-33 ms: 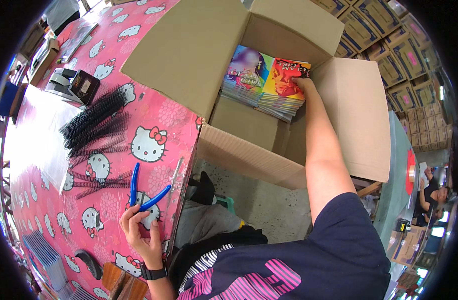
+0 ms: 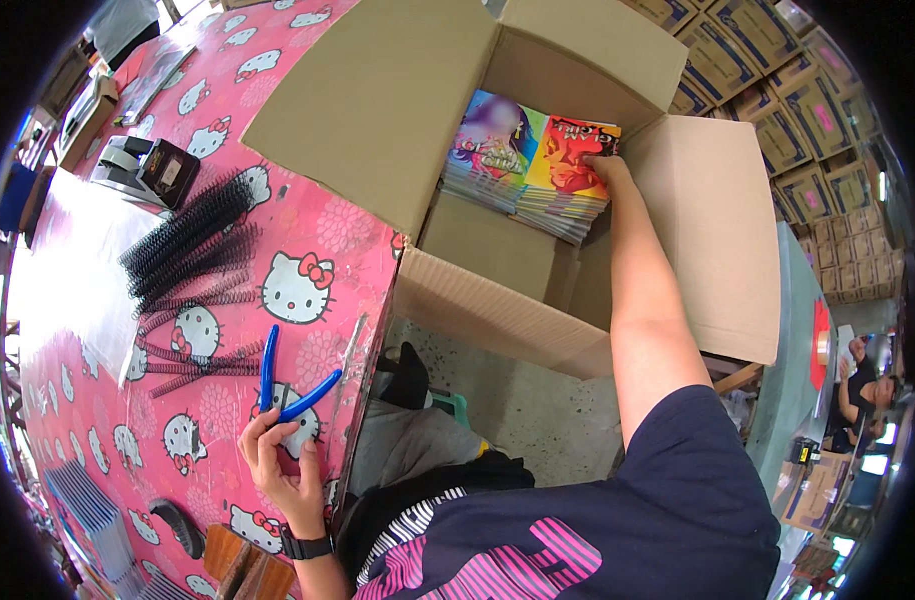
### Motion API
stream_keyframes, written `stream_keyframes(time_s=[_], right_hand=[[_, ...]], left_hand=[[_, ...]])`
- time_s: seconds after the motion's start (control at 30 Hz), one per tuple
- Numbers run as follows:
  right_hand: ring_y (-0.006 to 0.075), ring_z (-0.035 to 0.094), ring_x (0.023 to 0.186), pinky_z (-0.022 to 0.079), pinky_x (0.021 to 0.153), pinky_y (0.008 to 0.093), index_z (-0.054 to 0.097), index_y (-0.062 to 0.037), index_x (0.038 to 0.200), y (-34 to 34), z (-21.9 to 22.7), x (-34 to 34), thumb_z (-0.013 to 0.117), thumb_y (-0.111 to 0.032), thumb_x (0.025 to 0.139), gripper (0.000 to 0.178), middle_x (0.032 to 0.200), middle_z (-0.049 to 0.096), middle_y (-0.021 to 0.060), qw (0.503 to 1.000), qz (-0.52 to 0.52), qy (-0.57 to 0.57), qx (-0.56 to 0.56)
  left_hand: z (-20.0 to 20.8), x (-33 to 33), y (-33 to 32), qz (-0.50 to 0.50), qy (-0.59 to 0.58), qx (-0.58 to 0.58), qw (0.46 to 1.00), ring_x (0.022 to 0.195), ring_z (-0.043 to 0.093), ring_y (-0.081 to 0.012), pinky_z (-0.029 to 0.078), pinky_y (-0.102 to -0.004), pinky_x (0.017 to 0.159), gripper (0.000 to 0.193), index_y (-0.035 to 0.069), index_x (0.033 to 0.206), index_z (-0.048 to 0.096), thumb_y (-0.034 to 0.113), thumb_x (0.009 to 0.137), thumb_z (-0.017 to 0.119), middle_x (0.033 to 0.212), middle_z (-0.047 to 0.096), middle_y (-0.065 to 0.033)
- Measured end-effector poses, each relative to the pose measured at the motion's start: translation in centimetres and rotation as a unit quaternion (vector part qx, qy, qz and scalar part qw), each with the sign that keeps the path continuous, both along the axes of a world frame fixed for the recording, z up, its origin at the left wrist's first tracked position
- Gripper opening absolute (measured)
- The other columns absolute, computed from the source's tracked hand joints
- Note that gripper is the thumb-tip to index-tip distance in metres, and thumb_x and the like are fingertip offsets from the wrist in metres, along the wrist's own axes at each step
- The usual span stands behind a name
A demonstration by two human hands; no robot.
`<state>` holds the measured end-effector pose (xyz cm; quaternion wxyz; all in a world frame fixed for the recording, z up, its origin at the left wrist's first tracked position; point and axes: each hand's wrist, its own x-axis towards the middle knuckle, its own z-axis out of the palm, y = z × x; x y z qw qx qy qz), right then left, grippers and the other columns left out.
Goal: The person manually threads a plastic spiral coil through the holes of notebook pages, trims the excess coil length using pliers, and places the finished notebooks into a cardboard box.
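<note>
Colourful booklets (image 2: 537,165) lie stacked inside the open cardboard box (image 2: 377,100), far right; the right grip (image 2: 605,170) presses on them, clasp unclear. Left grip (image 2: 277,455) grasps blue-handled pliers (image 2: 277,385) on the near pink surface (image 2: 307,230).

booklet stacks (image 2: 532,165) in box (image 2: 717,230); box right of table (image 2: 327,220); pliers (image 2: 282,385), coils (image 2: 192,240) on table

Colourful booklet stacks (image 2: 532,165) inside open carton (image 2: 597,120)

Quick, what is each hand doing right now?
Left hand: closed on the blue-handled pliers.
Right hand: reaching into the cardboard box, touching the orange booklets; grip unclear.
</note>
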<state>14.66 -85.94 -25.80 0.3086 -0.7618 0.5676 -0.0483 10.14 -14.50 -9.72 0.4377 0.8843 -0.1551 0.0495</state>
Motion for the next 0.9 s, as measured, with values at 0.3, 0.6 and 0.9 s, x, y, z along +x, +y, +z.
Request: stream_keyframes(time_s=[0.3, 0.6, 0.9], right_hand=[[0.0231, 0.066, 0.092, 0.052, 0.083, 0.0410, 0.065, -0.0019, 0.106, 3.8, 1.0, -1.2, 0.077, -0.033, 0.074, 0.046, 0.104, 0.068, 0.0123, 0.938, -0.022, -0.226, 0.261], [0.0257, 0.065, 0.095, 0.047, 0.091, 0.0474, 0.059, -0.0070, 0.114, 2.7, 0.1, -4.2, 0.070, -0.029, 0.080, 0.042, 0.107, 0.068, 0.0099, 0.897, -0.092, -0.187, 0.389], [0.0363, 0.056, 0.111, 0.026, 0.100, 0.0674, 0.055, -0.0105, 0.124, 8.6, 1.5, -6.1, 0.069, -0.048, 0.078, 0.061, 0.119, 0.063, 0.0103, 0.862, -0.166, -0.108, 0.467]], left_hand=[[-0.3, 0.1, 0.0, 0.011, -0.001, 0.003, 1.000, 0.107, 0.049, -0.0287, 0.038, -0.0400, 0.095, 0.021, 0.002, 0.089, 0.061, 0.003, 0.069, 0.064, 0.110, 0.056, -0.0134], [-0.5, 0.1, 0.8, 0.008, 0.006, -0.028, 1.000, 0.107, 0.051, -0.0258, 0.039, -0.0364, 0.094, 0.020, 0.000, 0.091, 0.060, 0.003, 0.072, 0.064, 0.112, 0.055, -0.0136], [-0.1, 0.1, 0.2, 0.016, 0.001, -0.032, 0.999, 0.105, 0.052, -0.0270, 0.041, -0.0369, 0.091, 0.022, 0.001, 0.090, 0.061, -0.001, 0.069, 0.065, 0.110, 0.054, -0.0139]])
